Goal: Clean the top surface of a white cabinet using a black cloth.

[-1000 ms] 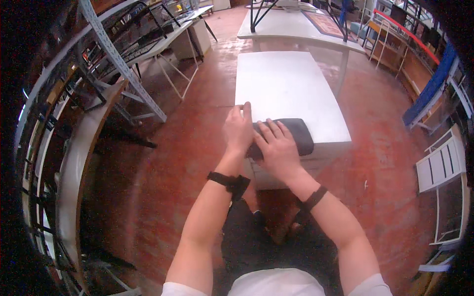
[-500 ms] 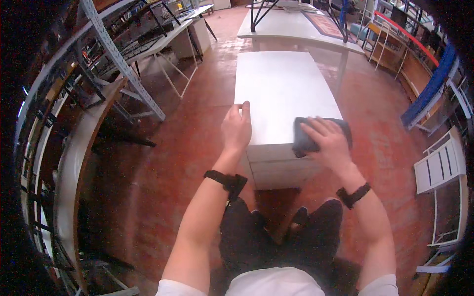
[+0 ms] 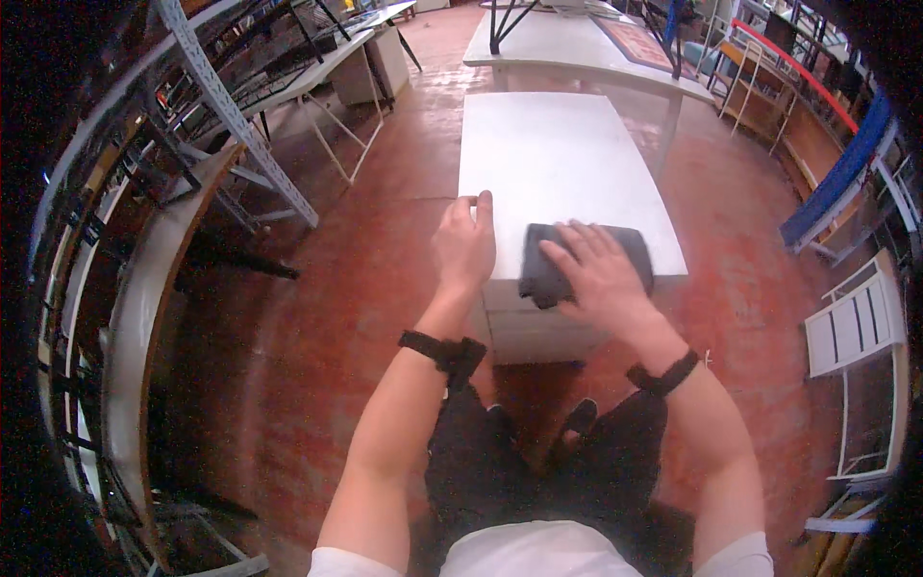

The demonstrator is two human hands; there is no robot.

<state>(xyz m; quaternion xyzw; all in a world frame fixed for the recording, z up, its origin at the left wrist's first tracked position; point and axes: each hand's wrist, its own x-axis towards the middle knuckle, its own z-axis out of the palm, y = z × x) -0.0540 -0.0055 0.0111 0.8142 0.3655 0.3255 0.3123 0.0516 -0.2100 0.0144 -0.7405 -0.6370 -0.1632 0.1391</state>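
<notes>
In front of me stands a white cabinet (image 3: 548, 144) with a flat top and a drawer-like front. My right hand (image 3: 606, 284) lies over a folded dark cloth (image 3: 540, 262), pressing it against the near right part of the top. The cloth hangs slightly over the front edge. At the top's left edge, my left hand (image 3: 466, 240) is closed with curled fingers, apparently around that edge; the far side of its grip is hidden. Each wrist has a black strap.
A large white table (image 3: 567, 48) stands beyond the cabinet. Metal shelving (image 3: 240, 125) and a long bench (image 3: 144, 317) line the left. On the right are a white slatted rack (image 3: 856, 327) and a blue post (image 3: 836, 183). The floor is red.
My right hand has slid the dark cloth leftward along the near part of the cabinet top. My left hand stays at the left edge.
</notes>
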